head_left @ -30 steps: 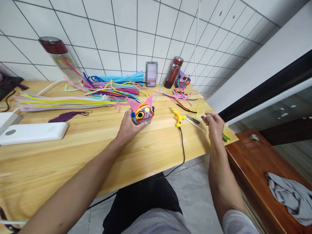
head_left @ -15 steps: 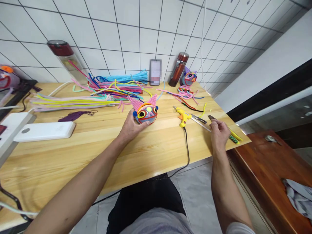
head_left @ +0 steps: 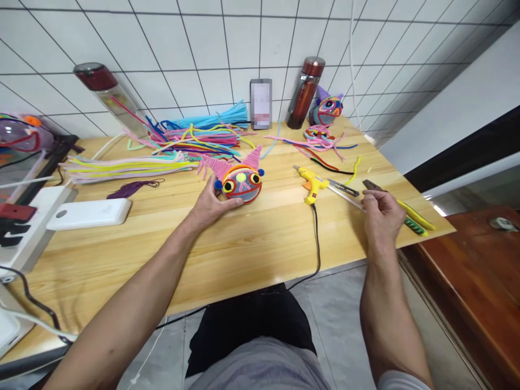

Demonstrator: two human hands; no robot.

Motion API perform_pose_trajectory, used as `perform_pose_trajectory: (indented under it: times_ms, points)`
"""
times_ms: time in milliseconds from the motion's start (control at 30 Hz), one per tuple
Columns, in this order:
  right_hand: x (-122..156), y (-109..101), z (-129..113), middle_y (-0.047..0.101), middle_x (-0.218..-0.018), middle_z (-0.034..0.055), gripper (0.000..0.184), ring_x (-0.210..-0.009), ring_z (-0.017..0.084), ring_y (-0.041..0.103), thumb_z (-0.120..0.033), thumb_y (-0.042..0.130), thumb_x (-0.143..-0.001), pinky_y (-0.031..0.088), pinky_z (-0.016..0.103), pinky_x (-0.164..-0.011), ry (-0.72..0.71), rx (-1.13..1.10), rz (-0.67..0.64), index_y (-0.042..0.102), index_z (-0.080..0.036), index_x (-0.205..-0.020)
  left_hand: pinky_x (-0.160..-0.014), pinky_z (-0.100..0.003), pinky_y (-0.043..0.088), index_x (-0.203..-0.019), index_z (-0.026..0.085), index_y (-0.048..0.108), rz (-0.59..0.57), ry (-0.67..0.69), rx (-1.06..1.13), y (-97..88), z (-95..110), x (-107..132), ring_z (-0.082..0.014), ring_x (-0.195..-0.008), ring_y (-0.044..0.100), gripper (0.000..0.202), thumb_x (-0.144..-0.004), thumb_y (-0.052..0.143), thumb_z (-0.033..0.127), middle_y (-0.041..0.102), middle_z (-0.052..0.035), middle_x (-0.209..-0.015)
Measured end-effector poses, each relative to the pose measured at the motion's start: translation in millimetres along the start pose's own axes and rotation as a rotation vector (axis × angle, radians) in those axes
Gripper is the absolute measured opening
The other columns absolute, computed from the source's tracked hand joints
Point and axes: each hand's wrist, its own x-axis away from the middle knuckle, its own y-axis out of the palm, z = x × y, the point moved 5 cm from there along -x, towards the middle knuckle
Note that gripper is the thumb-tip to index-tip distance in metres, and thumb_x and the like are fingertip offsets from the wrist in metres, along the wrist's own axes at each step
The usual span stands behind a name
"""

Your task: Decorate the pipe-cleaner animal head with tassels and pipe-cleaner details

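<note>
One pink-eared figure (head_left: 242,185): stood upright over the middle of the wooden table (head_left: 252,238), eyed front toward the person; whether its base touched the wood could not be told.
Left hand (head_left: 209,203): grasped the figure's side, thumb along the lower front; so low a hold was probably right, steadying the body without crushing the fuzzy ears.
Right hand (head_left: 384,216): had curled fingers, thumb and forefinger drawn together, over the pliers (head_left: 415,225); whether they gripped the tool could not be told. A grasp well back on the handles would likely have given the better control.
Yellow glue gun (head_left: 317,186): lay between the hands; care around its nozzle and its black cord (head_left: 317,238) seemed wise.
Chenille stems (head_left: 130,169): lay bundled behind the left hand, well apart from the nozzle.
</note>
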Motion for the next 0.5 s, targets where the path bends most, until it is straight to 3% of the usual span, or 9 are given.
perform_pose_trajectory:
  times_ms: [300, 500]
  points:
    - [2.2, 2.8, -10.7, 0.076, -0.082, 0.0035, 0.025, -0.072, 0.021, 0.066, -0.04, 0.064, -0.091, 0.055, 0.038, -0.075, -0.043, 0.082, -0.071, 0.08, -0.022, -0.099, -0.105, -0.043, 0.063, -0.14, 0.02, 0.053, -0.009, -0.119, 0.088, 3.5, -5.8, -1.6, -0.0311, -0.119, 0.076, 0.104, -0.055, 0.103, 0.054, 0.073, -0.0135, -0.132]
    - [19.0, 38.2, -55.4, 0.082, -0.091, 0.0055, 0.02, -0.076, 0.024, 0.069, -0.036, 0.065, -0.091, 0.055, 0.04, -0.08, -0.267, 0.142, -0.438, 0.081, -0.026, -0.094, -0.093, -0.041, 0.067, -0.139, 0.024, 0.054, -0.002, -0.177, 0.118, 5.3, -3.9, -5.5, -0.0327, -0.115, 0.077, 0.103, -0.055, 0.104, 0.055, 0.076, -0.0126, -0.125]
